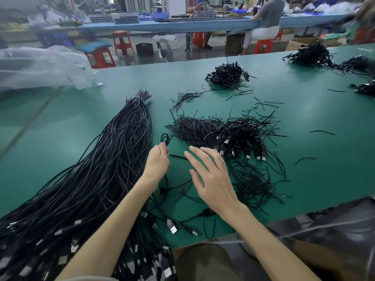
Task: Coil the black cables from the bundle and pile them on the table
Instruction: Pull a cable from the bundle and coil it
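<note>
A long green table (81,122) fills most of the room in front of me. On its left side lies the big bundle of black cables (97,169). It is tied at the far end, fans out toward the near edge, and its metal plugs spill over that edge. Beyond it, at the far left, sits a heap of clear plastic bags (40,67).

Right of the bundle, near the middle of the table, is a pile of coiled cables (241,136) with the plugs pointing toward the person. Just beside it on the left is a mound of thin black ties (192,128), and loose ties are scattered all around. A smaller pile of coils (228,76) sits farther back, and more dark heaps (310,53) lie at the far right.

The person's right hand (209,179) is held flat over the table between bundle and pile. Its fingers are straight and spread wide, gripping nothing. I cannot tell whether the palm touches the cable lying under it.

The left hand (157,162) is just left of it, its fingers curled in. Thumb and fingertips pinch a single cable, whose small loop (165,137) stands up just above them.

A few loose plugs (172,228) lie near the table's front edge, between the forearms.
</note>
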{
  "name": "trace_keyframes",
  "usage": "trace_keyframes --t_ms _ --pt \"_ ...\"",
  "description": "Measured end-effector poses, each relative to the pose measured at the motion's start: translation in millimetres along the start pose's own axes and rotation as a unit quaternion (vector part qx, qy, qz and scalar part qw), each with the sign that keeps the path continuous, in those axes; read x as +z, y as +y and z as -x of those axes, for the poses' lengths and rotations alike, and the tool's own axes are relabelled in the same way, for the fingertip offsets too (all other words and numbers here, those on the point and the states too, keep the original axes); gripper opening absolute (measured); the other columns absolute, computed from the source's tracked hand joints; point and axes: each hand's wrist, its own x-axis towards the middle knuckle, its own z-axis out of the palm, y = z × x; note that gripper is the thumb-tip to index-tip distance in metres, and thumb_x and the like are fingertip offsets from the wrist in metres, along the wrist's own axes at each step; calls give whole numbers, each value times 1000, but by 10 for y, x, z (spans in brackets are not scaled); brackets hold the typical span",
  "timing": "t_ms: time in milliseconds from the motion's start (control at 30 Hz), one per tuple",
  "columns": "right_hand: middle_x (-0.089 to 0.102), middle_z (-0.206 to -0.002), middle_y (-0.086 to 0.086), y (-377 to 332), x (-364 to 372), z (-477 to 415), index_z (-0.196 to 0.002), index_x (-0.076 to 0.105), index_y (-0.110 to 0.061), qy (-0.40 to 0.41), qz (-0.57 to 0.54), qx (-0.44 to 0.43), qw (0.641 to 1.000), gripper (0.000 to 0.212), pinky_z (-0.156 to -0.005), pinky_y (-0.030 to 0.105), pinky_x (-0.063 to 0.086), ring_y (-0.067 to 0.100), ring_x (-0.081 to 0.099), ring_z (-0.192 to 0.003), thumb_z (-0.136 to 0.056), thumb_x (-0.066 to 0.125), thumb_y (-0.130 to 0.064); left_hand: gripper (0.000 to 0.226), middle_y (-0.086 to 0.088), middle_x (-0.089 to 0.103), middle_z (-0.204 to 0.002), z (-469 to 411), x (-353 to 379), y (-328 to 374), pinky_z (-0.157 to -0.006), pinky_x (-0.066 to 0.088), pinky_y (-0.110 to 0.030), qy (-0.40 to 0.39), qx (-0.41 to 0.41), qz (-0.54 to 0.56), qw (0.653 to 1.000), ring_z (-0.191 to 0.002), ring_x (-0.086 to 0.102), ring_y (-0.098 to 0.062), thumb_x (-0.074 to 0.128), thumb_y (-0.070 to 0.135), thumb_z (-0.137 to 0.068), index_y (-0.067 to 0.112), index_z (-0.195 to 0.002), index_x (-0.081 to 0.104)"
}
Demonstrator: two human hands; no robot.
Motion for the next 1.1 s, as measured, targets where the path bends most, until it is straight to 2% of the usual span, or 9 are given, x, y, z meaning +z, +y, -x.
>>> trace_keyframes --t_ms 67,167,333,433,533,633,800,900,1100 --pt "60 -136 0 5 -5 0 -139 61 -13 -5 -11 20 1000 37 -111 47 40 25 51 -128 -102 58 -19 41 5 29 -57 15 63 -40 -43 25 -25 7 -1 32 999 -47 24 -12 27 26 -113 18 -74 31" --pt "65 -120 -2 4 -17 -15 -128 65 -12 -38 -41 73 996 28 -102 41 47 20 56 -116 -101 59 -18 39 1 31 -61 1 114 -94 -50 24 -31 3 16 -5 1000 -51 24 -15 26 27 -113 16 -76 33" --pt "58 -114 -1 58 -66 -124 -122 64 -11 -88 -116 202 968 22 -101 19 37 14 51 -113 -103 57 -17 41 0 37 -67 -9 103 -203 -59 30 -39 -2 38 -43 998 -56 31 -17 27 33 -113 14 -79 39" --pt "51 -121 1 123 -68 -293 -135 57 -10 -149 -118 270 944 34 -89 30 48 14 56 -101 -105 54 -27 41 1 39 -69 -24 130 -246 -61 32 -39 -1 41 -48 998 -58 34 -16 28 35 -112 15 -79 41" --pt "46 -135 11 197 -19 -541 -139 49 -5 -198 -62 316 926 41 -82 37 50 27 62 -98 -107 49 -30 42 3 38 -69 -44 132 -257 -59 31 -35 -4 42 -50 998 -58 33 -14 27 37 -112 17 -78 40" --pt "49 -133 17 254 76 -738 -127 50 -2 -240 14 306 921 31 -75 40 45 37 63 -100 -108 48 -26 40 2 35 -70 -48 126 -264 -58 29 -35 -15 44 -45 998 -59 31 -15 27 36 -112 15 -80 38" --pt "59 -116 15 303 203 -841 -120 50 -3 -242 145 246 927 20 -64 35 43 32 68 -92 -102 56 -9 39 2 32 -70 -37 118 -254 -55 25 -34 -28 48 -41 998 -58 27 -15 26 34 -112 16 -79 35" --pt "61 -112 16 323 228 -851 -117 52 -3 -250 160 234 926 21 -62 35 42 31 67 -90 -96 56 0 40 3 34 -69 -41 110 -255 -54 25 -32 -31 42 -36 998 -57 28 -14 26 34 -112 16 -79 37" --pt "58 -114 14 373 161 -794 -113 55 -3 -230 103 253 934 12 -66 36 44 31 66 -89 -102 56 -6 40 4 32 -67 -33 102 -235 -53 24 -30 -40 32 -19 999 -55 27 -13 26 33 -113 18 -76 36"
